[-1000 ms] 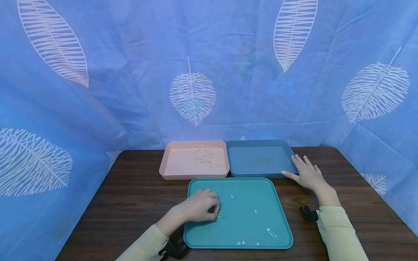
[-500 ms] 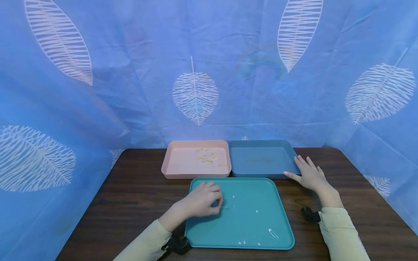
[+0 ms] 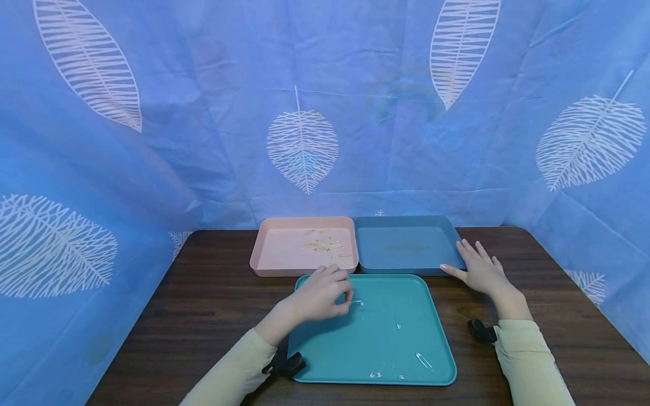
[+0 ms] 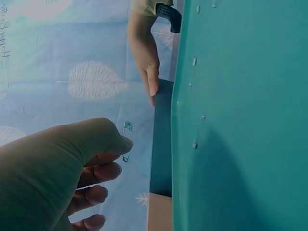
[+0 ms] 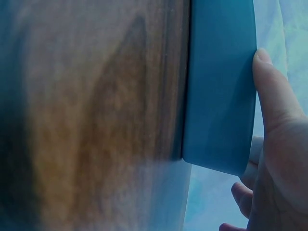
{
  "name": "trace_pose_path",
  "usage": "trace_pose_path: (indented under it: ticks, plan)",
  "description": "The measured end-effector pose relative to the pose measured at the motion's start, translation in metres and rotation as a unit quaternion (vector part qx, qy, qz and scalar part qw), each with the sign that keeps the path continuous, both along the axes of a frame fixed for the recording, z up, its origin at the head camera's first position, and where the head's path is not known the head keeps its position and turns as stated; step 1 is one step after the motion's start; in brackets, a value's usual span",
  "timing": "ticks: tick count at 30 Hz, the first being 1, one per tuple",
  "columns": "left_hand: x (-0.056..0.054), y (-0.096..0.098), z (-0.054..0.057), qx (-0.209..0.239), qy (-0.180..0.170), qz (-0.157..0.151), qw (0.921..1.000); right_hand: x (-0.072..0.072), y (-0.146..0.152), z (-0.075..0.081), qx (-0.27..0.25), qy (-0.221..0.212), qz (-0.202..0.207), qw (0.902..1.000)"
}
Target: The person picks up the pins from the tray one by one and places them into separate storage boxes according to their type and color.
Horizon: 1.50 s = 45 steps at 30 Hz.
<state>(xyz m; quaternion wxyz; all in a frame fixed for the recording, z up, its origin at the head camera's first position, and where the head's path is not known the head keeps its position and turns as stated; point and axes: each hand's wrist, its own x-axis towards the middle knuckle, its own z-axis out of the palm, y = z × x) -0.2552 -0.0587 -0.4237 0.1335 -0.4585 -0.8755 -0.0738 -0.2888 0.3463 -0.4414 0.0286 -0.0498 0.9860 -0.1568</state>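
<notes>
The left hand [image 3: 321, 294] hung above the far left part of the teal tray [image 3: 376, 349], fingers curled, pinching a small silver safety pin [image 4: 127, 141] at its fingertips and holding it clear of the tray floor. A few more loose pins [image 3: 422, 361] lay scattered below and to the right of that hand, nearer the person. The right hand [image 3: 479, 269] rested flat on the wooden table [image 3: 203, 316], fingers straight and spread, its thumb and fingers against the near right corner of the blue tray [image 3: 406, 248]. Beyond the left hand sat the pink tray [image 3: 284, 256] holding gold pins [image 3: 325, 246].
</notes>
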Motion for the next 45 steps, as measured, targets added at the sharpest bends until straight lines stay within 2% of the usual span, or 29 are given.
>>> trace_pose_path:
  ticks: [6,16,28,37,45]
  plan:
    - [-0.008,0.013,0.001,0.014,0.022,-0.001,0.9997,0.000,0.002,-0.001,0.001,0.003,-0.001,1.0000]
    - [-0.025,0.035,0.008,0.011,0.062,-0.005,0.9980,0.001,0.000,-0.001,0.000,0.001,-0.002,1.0000]
    - [-0.052,0.060,0.018,0.020,0.060,0.008,0.9980,0.000,0.001,-0.005,0.003,0.002,-0.004,1.0000]
    - [-0.073,0.078,0.024,0.055,0.063,0.009,0.9965,0.002,0.000,0.000,0.002,0.003,-0.007,1.0000]
    - [-0.094,0.091,0.025,0.044,0.053,0.045,0.9966,0.003,-0.003,0.001,0.005,0.004,-0.005,1.0000]
